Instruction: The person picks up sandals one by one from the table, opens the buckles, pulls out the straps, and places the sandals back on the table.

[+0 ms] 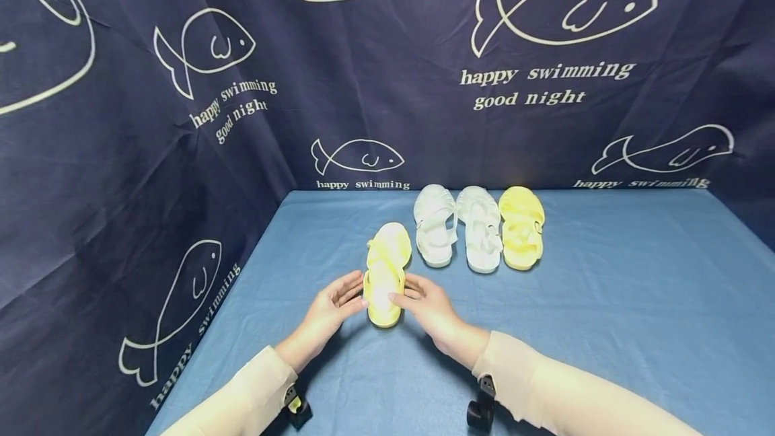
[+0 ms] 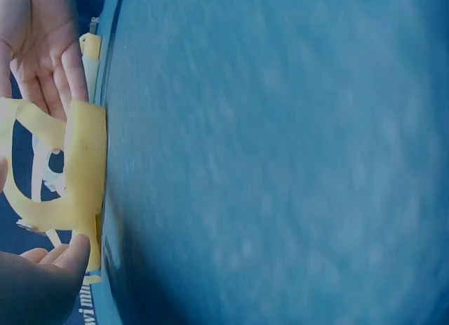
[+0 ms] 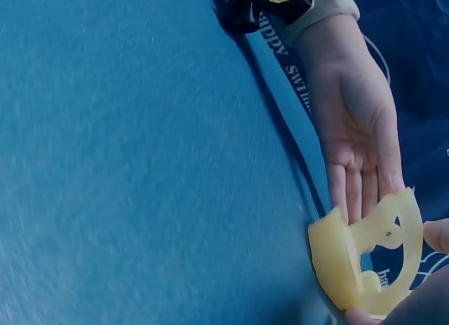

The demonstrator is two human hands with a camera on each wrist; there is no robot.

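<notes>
A yellow sandal (image 1: 385,278) lies on the blue table with its toe pointing away from me. My left hand (image 1: 331,308) is at its left side, with extended fingers and thumb touching the edge. On the opposite side, my right hand (image 1: 437,311) has its fingers along the sandal and its thumb over the strap. Both palms face inward. The left wrist view shows the sandal's heel and strap (image 2: 85,153) between the two hands. In the right wrist view, the left hand's (image 3: 358,128) fingers look nearly straight beside the sandal (image 3: 333,258).
Behind and to the right stand two pale sandals (image 1: 436,221) (image 1: 481,237) and another yellow sandal (image 1: 522,227) in a row. A blue cloth covers the table (image 1: 605,328). Dark fish-printed curtains (image 1: 424,86) rise at the back and left.
</notes>
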